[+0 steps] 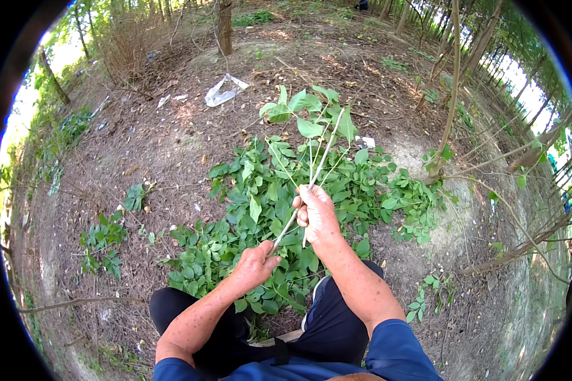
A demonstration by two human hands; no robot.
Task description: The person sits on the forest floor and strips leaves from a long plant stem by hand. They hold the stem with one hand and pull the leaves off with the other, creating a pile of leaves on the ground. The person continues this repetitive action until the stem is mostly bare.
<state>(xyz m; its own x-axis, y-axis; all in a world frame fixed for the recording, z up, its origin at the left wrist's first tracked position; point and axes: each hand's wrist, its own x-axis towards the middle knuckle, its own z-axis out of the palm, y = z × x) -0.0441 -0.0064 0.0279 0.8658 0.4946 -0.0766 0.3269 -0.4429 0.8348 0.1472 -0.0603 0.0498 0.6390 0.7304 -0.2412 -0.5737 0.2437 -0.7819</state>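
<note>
A thin, pale woody stick (330, 140) runs slantwise up and to the right between my two hands. Its lower end is gripped by my left hand (259, 263), just above my left knee. Higher up, my right hand (316, 209) is closed around the stick together with several slender leaf stalks (311, 159). Green leaves (310, 114) fan out at the far ends of these stalks. Under both hands lies a broad heap of cut leafy green branches (267, 205), spread on the ground between and beyond my knees.
A sapling trunk (450, 109) with bare side branches rises at the right. Farther off lie a crumpled clear plastic bag (224, 90) and a white scrap (368, 142). Small leafy sprigs (102, 238) lie at the left. A tree trunk (224, 28) stands ahead, and a bare stick (81, 302) lies at lower left.
</note>
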